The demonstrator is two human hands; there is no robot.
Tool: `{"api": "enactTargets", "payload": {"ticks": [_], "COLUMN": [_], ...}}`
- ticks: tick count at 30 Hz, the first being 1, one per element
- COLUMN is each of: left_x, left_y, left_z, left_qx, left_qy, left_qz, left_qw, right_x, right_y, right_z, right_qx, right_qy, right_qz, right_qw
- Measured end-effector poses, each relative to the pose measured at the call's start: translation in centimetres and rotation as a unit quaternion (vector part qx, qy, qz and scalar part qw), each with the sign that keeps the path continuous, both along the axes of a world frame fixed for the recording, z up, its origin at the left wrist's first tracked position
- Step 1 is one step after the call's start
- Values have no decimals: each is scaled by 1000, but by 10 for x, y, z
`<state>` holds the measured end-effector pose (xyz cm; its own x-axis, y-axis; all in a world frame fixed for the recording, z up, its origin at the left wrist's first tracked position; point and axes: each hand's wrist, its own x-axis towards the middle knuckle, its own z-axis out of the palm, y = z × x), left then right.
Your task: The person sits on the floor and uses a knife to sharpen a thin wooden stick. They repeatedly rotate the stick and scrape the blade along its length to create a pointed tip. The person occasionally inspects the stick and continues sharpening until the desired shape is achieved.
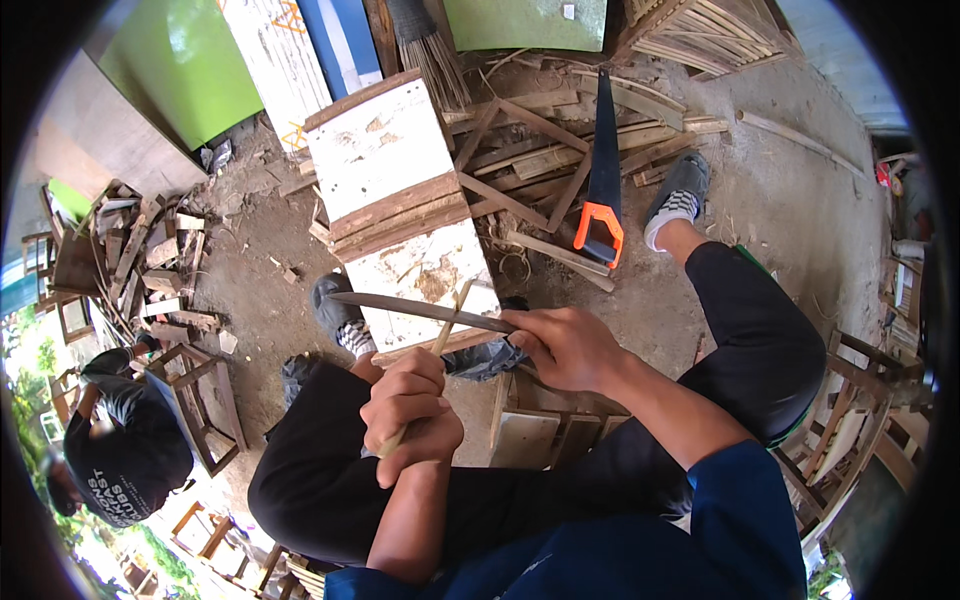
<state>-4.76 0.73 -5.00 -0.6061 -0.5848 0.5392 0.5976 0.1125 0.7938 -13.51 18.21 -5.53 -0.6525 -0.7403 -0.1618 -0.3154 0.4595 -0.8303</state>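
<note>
My left hand is closed round a thin wooden stick, which slants up and away to the right out of the fist. In my right hand is a knife with a long, dark, narrow blade pointing left; its handle is hidden in the fingers. The blade lies across the stick, near the stick's far end. Beneath both is the near end of a low bench with a worn white top and brown wooden strips across it, standing between my legs.
A handsaw with an orange handle leans on scrap wood right of the bench. More offcuts lie at left, near a person beside a wooden frame. A brush broom and green panels stand at the back.
</note>
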Motion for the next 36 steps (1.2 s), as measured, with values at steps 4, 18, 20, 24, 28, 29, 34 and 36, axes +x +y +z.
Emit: {"api": "enactTargets", "payload": {"ticks": [4,18,20,24,28,29,34,36], "left_x": [-2,-15,-14,-11,-6,-6,-9,-9], "left_y": [-4,8,9,6,0,-3,-19,-18], "left_z": [0,3,3,2,2,3,6,5], "left_qx": [52,-20,-23,-25,13,27,170,141], "left_qy": [-24,-16,-15,-34,-49,-57,-83,-89], "left_qz": [35,-7,7,10,17,14,48,57], "left_qw": [998,1000,1000,999,999,998,981,984], "right_x": [1,-7,-2,-5,-9,-11,-7,3], "right_y": [3,15,16,17,17,17,11,8], "right_z": [0,-12,-15,-18,-16,-14,-9,-9], "right_qx": [-23,71,5,121,113,134,165,131], "right_qy": [-9,-33,-47,-25,-80,-68,-42,-92], "right_qz": [83,17,36,-20,10,1,-12,-29], "right_qw": [996,997,998,992,990,989,985,987]}}
